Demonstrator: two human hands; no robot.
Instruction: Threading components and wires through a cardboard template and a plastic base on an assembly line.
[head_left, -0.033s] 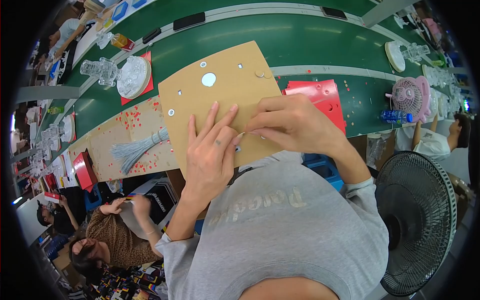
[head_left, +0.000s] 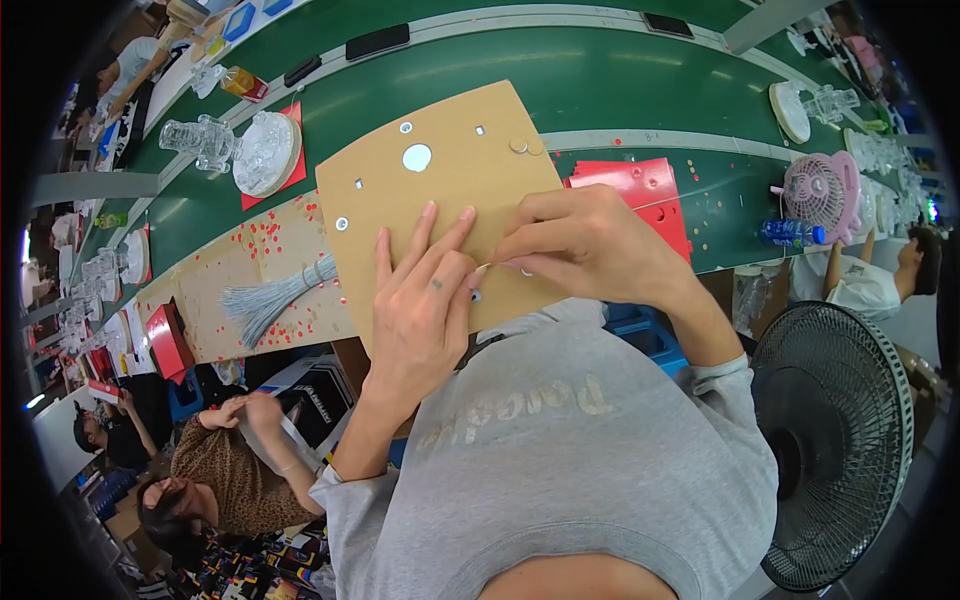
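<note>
A tan cardboard sheet (head_left: 385,190) with a large round hole, small square holes and shiny metal-looking spots lies tilted in front of me. My left hand (head_left: 415,300) rests on it, three fingers stretched flat, with thumb and index finger pinched together at a thin pale wire (head_left: 483,266). Close beside it, my right hand (head_left: 590,245) pinches the same wire between thumb and fingertips, above the sheet's near right part. My fingers hide most of the wire. Left of the sheet lies a tied bundle of grey wires (head_left: 280,295).
Red sheets (head_left: 655,185) lie at the right, and a clear glass-like lamp piece (head_left: 265,155) stands back left. Loose red dots scatter over brown card (head_left: 210,290). A black fan (head_left: 835,440) stands at my right; a person (head_left: 240,460) works at lower left.
My hands and the sheet are almost unmoved. The hand of the person at lower left has shifted slightly left.
</note>
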